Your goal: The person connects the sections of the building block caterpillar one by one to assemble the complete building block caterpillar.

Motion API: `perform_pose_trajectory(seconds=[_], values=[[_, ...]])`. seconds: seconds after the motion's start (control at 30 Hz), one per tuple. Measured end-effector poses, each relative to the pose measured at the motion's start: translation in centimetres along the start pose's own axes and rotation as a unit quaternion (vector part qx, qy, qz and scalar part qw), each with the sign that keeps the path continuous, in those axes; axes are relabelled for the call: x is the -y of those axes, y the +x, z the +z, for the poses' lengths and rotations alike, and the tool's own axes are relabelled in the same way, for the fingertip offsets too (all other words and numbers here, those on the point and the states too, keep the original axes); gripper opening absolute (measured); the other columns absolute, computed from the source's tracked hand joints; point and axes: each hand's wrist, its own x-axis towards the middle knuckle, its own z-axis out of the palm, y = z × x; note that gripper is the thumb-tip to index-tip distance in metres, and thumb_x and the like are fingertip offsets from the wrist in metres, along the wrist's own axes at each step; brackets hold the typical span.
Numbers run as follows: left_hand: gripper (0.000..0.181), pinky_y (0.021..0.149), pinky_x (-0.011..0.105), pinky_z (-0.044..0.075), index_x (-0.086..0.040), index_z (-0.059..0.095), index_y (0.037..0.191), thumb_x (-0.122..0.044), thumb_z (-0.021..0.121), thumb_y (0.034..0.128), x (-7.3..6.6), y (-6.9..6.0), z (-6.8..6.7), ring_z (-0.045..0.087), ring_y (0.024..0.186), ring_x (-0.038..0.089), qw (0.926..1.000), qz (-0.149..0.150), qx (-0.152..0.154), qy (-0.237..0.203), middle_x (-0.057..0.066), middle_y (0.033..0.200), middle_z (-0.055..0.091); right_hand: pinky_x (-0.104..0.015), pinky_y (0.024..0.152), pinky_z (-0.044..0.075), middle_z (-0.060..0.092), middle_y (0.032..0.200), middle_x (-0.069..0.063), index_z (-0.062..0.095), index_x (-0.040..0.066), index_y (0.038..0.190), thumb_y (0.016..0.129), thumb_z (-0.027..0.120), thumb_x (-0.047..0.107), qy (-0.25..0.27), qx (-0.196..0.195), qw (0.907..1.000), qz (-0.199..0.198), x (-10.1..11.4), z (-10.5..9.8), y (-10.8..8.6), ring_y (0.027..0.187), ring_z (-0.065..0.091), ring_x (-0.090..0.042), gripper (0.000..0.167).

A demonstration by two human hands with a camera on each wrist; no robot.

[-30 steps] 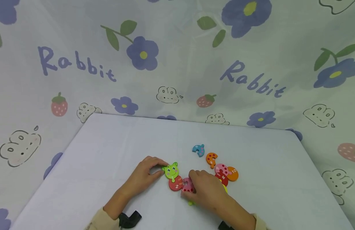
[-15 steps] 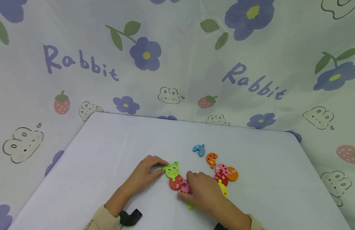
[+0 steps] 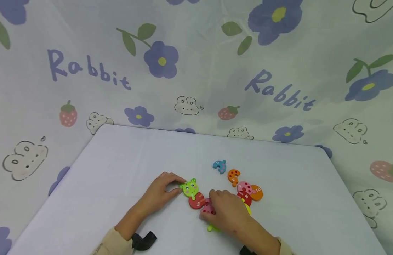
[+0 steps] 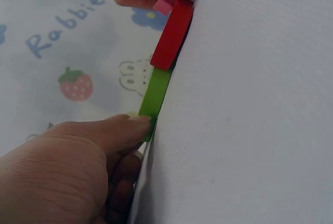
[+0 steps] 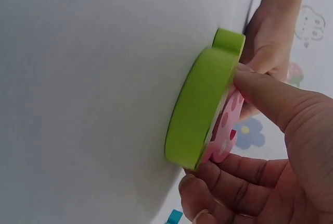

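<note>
My left hand (image 3: 160,193) pinches the edge of a green caterpillar-head puzzle piece (image 3: 191,190) between thumb and fingers. A red puzzle piece (image 3: 195,202) numbered 2 adjoins the head, its red side (image 4: 173,34) also showing in the left wrist view. My right hand (image 3: 229,210) pinches a pink spotted puzzle piece (image 3: 207,208), tilted beside the red one. Whether the pink and red pieces interlock cannot be made out. A light green piece (image 5: 200,109) stands in front of the pink one in the right wrist view; my right hand mostly hides it from the head camera.
Right of my right hand lie a red piece (image 3: 245,199) numbered 8, a pink piece (image 3: 243,186) and an orange piece (image 3: 256,193) numbered 10, touching. Farther back are another orange piece (image 3: 233,177) and a blue piece (image 3: 220,166). A black object (image 3: 144,241) sits by my left sleeve.
The red piece has turned slightly upward and right beside the green head. The pink piece moved left, then back right with my right hand. My left hand keeps its hold.
</note>
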Motion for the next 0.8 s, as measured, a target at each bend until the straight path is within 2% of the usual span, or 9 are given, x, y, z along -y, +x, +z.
perform_pose_trajectory(seconds=[0.27,0.4,0.53,0.67,0.8], values=[[0.035,0.096,0.034,0.051,-0.026,0.074,0.122,-0.009,0.081,0.0917,0.0,0.0,0.1,0.058,0.109,0.007,1.0,-0.007,0.003,-0.006,-0.021,0.117,0.068,-0.033,0.071,0.057,0.063,0.091,0.003,0.07,0.012,0.117,0.078,0.088,0.058,-0.012,0.007,0.9999,0.009,-1.6,-0.5,-0.3,0.084,0.058,-0.015,0.063],[0.035,0.095,0.034,0.051,-0.026,0.074,0.121,-0.009,0.082,0.0908,0.0,0.0,0.1,0.057,0.108,0.007,1.0,-0.006,-0.001,-0.007,-0.022,0.116,0.068,-0.038,0.079,0.059,0.067,0.101,0.0,0.071,0.012,0.119,0.078,0.087,0.058,0.001,0.007,0.9998,0.02,-2.7,-1.0,-0.4,0.094,0.061,-0.018,0.064],[0.035,0.096,0.034,0.051,-0.025,0.074,0.121,-0.009,0.082,0.091,0.0,0.0,0.0,0.057,0.109,0.007,0.9999,-0.004,0.001,-0.012,-0.021,0.116,0.069,-0.042,0.087,0.058,0.068,0.113,-0.002,0.072,0.013,0.12,0.083,0.087,0.049,0.009,-0.027,0.9993,0.023,-4.5,-2.2,0.1,0.106,0.06,-0.022,0.054],[0.035,0.095,0.034,0.051,-0.025,0.074,0.121,-0.01,0.082,0.0917,0.0,0.0,0.0,0.057,0.109,0.007,0.9999,-0.003,0.002,-0.009,-0.021,0.117,0.068,-0.045,0.09,0.058,0.067,0.122,-0.007,0.071,0.011,0.122,0.086,0.088,0.035,-0.038,-0.08,0.996,0.01,-6.7,-3.4,1.1,0.11,0.059,-0.028,0.047],[0.034,0.095,0.033,0.051,-0.025,0.074,0.121,-0.01,0.082,0.0917,-0.1,0.1,0.0,0.058,0.108,0.007,0.9999,-0.005,0.003,-0.009,-0.021,0.117,0.069,-0.048,0.089,0.058,0.064,0.126,-0.015,0.068,0.006,0.129,0.086,0.087,0.037,-0.072,-0.072,0.9946,0.022,-8.2,-3.5,2.3,0.111,0.059,-0.034,0.057]])
